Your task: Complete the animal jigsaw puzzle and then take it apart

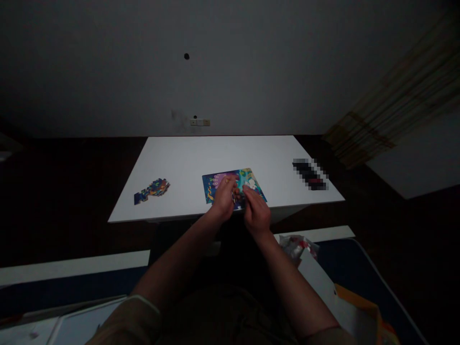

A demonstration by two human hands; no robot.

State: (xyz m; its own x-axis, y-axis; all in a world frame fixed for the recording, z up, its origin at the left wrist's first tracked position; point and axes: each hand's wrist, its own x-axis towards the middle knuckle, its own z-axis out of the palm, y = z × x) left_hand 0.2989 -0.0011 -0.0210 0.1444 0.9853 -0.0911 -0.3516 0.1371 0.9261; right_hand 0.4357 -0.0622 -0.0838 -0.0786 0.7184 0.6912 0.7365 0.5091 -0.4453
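Together, left hand [223, 196] and right hand [256, 211] pinch small piece [234, 197] over puzzle [247, 179].

1. A dim room in a home, most likely a bedroom or living room.
2. A low white table [187, 158] stands at mid frame against a plain pale wall [251, 72], with a wall socket [200, 122] just above the table's far edge.
3. A striped curtain [398, 100] hangs at upper right.
4. Dark flooring [64, 182] surrounds the table.
5. A colourful jigsaw puzzle [247, 179] on the table suggests leisure rather than work.
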